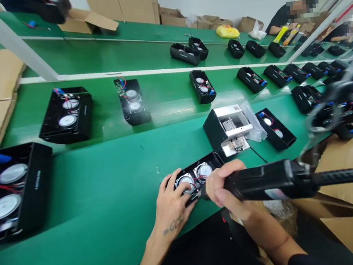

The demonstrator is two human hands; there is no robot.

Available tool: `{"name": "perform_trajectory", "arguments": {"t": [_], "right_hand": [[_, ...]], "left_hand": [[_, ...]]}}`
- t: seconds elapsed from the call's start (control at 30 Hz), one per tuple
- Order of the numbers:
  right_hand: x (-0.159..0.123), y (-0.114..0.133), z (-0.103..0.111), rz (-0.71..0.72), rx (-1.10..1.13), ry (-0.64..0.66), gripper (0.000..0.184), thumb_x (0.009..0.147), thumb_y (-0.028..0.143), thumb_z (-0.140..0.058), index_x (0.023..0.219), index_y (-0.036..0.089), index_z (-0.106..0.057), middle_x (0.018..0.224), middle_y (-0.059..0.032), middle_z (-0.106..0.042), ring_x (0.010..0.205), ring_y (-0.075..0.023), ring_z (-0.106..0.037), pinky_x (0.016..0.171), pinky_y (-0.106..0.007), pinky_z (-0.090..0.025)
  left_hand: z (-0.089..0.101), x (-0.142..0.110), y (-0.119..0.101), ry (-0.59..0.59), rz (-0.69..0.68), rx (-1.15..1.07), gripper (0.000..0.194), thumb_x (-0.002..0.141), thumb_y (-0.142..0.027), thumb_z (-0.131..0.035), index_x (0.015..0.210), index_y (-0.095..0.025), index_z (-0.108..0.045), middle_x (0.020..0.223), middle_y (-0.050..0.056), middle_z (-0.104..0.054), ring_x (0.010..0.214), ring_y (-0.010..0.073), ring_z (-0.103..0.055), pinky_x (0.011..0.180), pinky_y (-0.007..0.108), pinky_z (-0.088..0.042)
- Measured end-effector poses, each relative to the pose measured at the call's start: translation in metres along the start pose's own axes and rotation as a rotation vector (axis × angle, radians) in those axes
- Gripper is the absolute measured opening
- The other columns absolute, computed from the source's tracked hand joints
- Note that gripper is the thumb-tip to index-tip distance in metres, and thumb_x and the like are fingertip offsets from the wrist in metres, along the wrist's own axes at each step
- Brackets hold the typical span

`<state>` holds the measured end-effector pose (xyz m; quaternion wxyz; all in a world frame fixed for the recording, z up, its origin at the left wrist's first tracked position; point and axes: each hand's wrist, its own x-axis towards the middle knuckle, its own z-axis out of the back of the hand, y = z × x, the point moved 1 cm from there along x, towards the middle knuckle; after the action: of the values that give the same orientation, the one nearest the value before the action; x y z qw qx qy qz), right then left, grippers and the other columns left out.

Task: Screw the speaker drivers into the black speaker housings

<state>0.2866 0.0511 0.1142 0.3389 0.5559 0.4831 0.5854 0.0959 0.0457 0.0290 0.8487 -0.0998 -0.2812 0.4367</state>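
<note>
In front of me on the green mat lies a black speaker housing (214,159) with two round white-centred speakers (204,170) and thin red wires inside. My left hand (172,197) grips its near-left end, fingers spread over the rim and one speaker. My right hand (227,186) is wrapped round a black electric screwdriver (262,181), held nearly level. Its tip points into the housing's near edge beside my left fingertips; the exact contact point is hidden. Just beyond the housing stands a black-and-silver screw feeder (230,127).
Another speaker housing (276,129) lies right of the feeder, near a clear plastic bag (253,123). Several housings, such as one on the left (65,116), sit along the green line. Cardboard boxes (351,232) stand at lower right. Co-workers (281,18) sit beyond.
</note>
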Motion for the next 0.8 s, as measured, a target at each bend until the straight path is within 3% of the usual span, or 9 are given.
{"name": "perform_trajectory", "arguments": {"t": [0.07, 0.17, 0.3, 0.4, 0.5, 0.6, 0.7, 0.8], "right_hand": [[0.000, 0.010, 0.010, 0.075, 0.081, -0.043, 0.037, 0.102, 0.036, -0.073, 0.136, 0.039, -0.056, 0.066, 0.0102, -0.052, 0.050, -0.0136, -0.051, 0.057, -0.032, -0.052], [-0.004, 0.014, 0.029, 0.099, 0.049, -0.224, 0.050, 0.097, 0.038, -0.083, 0.140, 0.037, -0.058, 0.074, 0.0075, -0.057, 0.055, -0.0143, -0.055, 0.055, -0.031, -0.052], [-0.013, 0.005, 0.064, 0.093, -0.078, -0.461, 0.044, 0.097, 0.034, -0.081, 0.135, 0.035, -0.059, 0.086, 0.0047, -0.064, 0.064, -0.0158, -0.063, 0.062, -0.035, -0.057], [-0.007, 0.005, 0.094, 0.088, -0.115, -0.560, 0.039, 0.097, 0.039, -0.081, 0.128, 0.032, -0.058, 0.078, 0.0068, -0.061, 0.058, -0.0145, -0.058, 0.058, -0.033, -0.053], [0.023, 0.013, 0.125, 0.287, -0.041, -0.722, 0.036, 0.097, 0.052, -0.079, 0.121, 0.033, -0.059, 0.071, 0.0096, -0.046, 0.051, -0.0109, -0.043, 0.056, -0.028, -0.046], [0.070, 0.018, 0.153, 0.553, -0.051, -0.924, 0.034, 0.101, 0.062, -0.069, 0.117, 0.034, -0.057, 0.075, 0.0083, -0.046, 0.061, -0.0127, -0.052, 0.070, -0.030, -0.054], [0.104, 0.019, 0.168, 0.482, -0.185, -0.912, 0.043, 0.093, 0.056, -0.080, 0.116, 0.030, -0.055, 0.075, 0.0077, -0.060, 0.070, -0.0164, -0.065, 0.082, -0.037, -0.058], [0.092, 0.020, 0.167, 0.474, -0.308, -0.859, 0.043, 0.093, 0.045, -0.082, 0.121, 0.028, -0.054, 0.068, 0.0100, -0.061, 0.058, -0.0153, -0.063, 0.072, -0.036, -0.058]], "left_hand": [[-0.001, 0.000, 0.000, 0.002, -0.003, 0.000, 0.012, 0.092, -0.030, -0.082, 0.081, -0.026, -0.080, 0.100, 0.003, -0.080, 0.143, 0.0365, -0.062, 0.118, 0.055, -0.049], [-0.004, -0.002, 0.002, 0.007, -0.008, 0.013, 0.013, 0.092, -0.030, -0.082, 0.080, -0.026, -0.079, 0.101, 0.003, -0.080, 0.142, 0.0380, -0.063, 0.116, 0.057, -0.049], [-0.006, -0.004, 0.005, 0.003, -0.042, 0.038, 0.015, 0.095, -0.029, -0.077, 0.080, -0.026, -0.078, 0.102, 0.003, -0.080, 0.143, 0.0387, -0.062, 0.115, 0.057, -0.048], [-0.006, -0.005, 0.010, -0.013, -0.066, 0.030, 0.014, 0.097, -0.026, -0.072, 0.085, -0.027, -0.079, 0.102, 0.002, -0.080, 0.144, 0.0383, -0.060, 0.115, 0.057, -0.047], [-0.009, -0.004, 0.016, -0.042, -0.095, 0.003, 0.022, 0.100, -0.027, -0.067, 0.080, -0.028, -0.077, 0.101, 0.001, -0.080, 0.144, 0.0362, -0.059, 0.114, 0.055, -0.046], [-0.011, -0.002, 0.019, -0.080, -0.118, -0.020, 0.027, 0.102, -0.028, -0.063, 0.078, -0.029, -0.076, 0.100, 0.000, -0.080, 0.143, 0.0344, -0.058, 0.113, 0.053, -0.044], [-0.009, -0.001, 0.021, -0.093, -0.132, -0.027, 0.028, 0.102, -0.027, -0.061, 0.079, -0.029, -0.076, 0.100, 0.000, -0.080, 0.142, 0.0334, -0.058, 0.114, 0.051, -0.042], [-0.006, -0.002, 0.024, -0.101, -0.141, -0.047, 0.029, 0.102, -0.027, -0.060, 0.078, -0.029, -0.075, 0.099, 0.000, -0.080, 0.142, 0.0318, -0.058, 0.116, 0.049, -0.040]]}}
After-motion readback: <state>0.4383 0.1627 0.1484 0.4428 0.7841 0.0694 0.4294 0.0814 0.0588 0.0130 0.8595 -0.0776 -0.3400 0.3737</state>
